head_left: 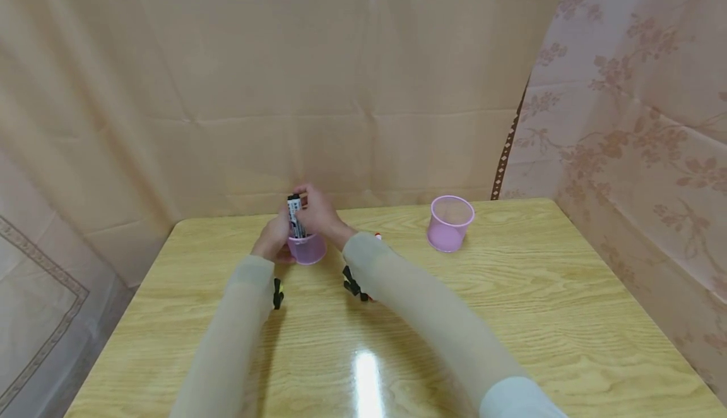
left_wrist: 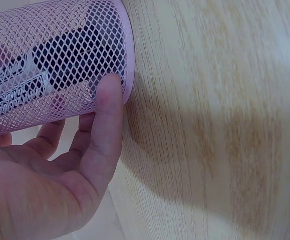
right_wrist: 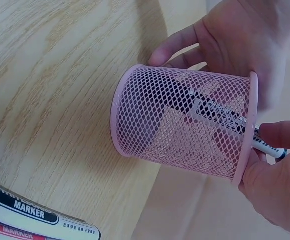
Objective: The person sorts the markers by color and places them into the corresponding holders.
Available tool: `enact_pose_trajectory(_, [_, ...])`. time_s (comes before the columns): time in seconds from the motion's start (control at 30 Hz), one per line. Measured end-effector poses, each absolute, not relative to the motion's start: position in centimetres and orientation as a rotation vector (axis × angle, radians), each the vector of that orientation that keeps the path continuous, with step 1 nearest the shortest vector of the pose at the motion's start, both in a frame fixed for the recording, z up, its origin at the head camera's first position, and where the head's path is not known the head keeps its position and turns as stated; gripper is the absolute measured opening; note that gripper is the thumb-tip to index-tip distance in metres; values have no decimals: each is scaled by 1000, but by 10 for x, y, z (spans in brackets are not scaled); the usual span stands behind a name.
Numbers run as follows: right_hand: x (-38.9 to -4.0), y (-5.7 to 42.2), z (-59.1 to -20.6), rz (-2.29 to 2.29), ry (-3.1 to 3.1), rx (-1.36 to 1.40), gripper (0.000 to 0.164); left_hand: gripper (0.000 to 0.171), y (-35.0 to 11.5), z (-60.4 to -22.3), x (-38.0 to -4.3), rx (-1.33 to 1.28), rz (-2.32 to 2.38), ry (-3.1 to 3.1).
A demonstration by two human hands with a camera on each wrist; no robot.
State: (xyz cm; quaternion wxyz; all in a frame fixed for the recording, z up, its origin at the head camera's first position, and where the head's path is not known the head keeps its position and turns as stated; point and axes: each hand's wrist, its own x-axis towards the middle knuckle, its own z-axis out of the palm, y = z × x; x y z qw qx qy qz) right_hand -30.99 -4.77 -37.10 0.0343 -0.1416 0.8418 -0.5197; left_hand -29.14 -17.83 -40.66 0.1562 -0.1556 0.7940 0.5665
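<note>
Your left hand (head_left: 275,233) grips the cup (head_left: 308,252), your right hand (head_left: 319,213) pinches the markers (head_left: 295,216); ideally, brace the cup and guide the markers straight.

We see a wood-grained bench (head_left: 556,304) with rounded back corners, its glossy top catching a bright streak of light (head_left: 368,383) near the front. Behind it we have creased beige cloth (head_left: 272,83); to the right, pinkish floral fabric (head_left: 642,108) meets it at a dark brown patterned trim (head_left: 507,149). Pale bordered cloth (head_left: 34,304) hangs left.
</note>
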Motion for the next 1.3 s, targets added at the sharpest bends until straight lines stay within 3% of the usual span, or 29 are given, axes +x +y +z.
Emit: enact_pose_trajectory(1.3, [-307, -55, -372, -1349, 2739, -413, 54, 94, -181, -406, -292, -413, 1601, 2290])
